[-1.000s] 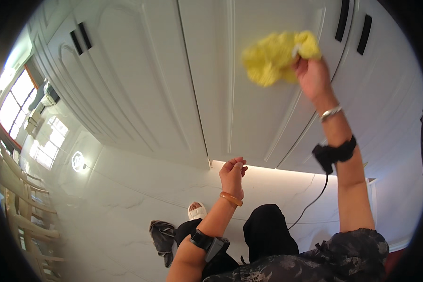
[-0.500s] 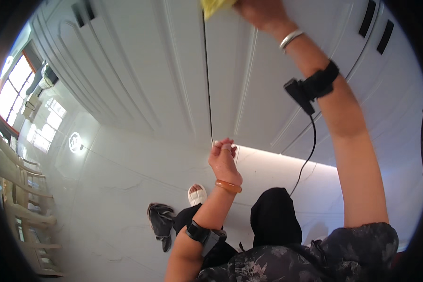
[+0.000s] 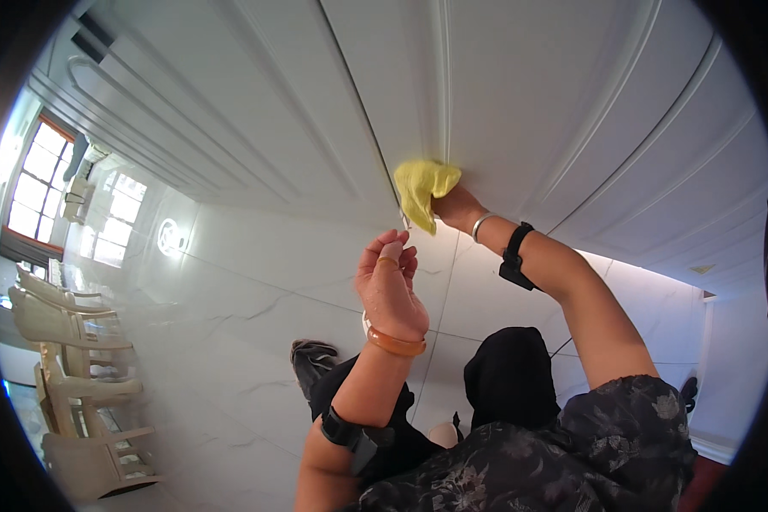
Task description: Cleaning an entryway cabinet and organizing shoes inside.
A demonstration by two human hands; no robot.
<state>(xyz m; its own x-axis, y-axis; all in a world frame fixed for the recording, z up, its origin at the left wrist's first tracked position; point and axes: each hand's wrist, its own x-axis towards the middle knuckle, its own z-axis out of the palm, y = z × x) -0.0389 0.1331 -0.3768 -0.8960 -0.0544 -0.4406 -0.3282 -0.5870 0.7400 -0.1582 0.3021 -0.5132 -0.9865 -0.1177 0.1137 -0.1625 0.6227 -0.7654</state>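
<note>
My right hand (image 3: 458, 210) is closed on a yellow cloth (image 3: 427, 188), which lies against the lower part of a white panelled cabinet door (image 3: 495, 102). The cloth is by the dark seam between two doors. Just below and left of it, my left hand (image 3: 392, 286) is raised with its palm toward me and its fingers curled. Its thumb and fingertips come together near the doors' bottom edge. Whether they pinch something small there, I cannot make out. An orange bangle (image 3: 395, 343) circles the left wrist, a silver one (image 3: 481, 226) the right.
Glossy white marble-look tiles (image 3: 256, 316) cover the floor. Pale wooden chairs (image 3: 85, 384) stand at the left, below a bright window (image 3: 41, 183). A dark grey crumpled-looking item (image 3: 313, 363) is beside my leg. Black straps (image 3: 517, 256) sit on both forearms.
My right hand has come down the door with the yellow cloth, from the top edge to near the door's bottom. My left hand has risen slightly, and the view has shifted.
</note>
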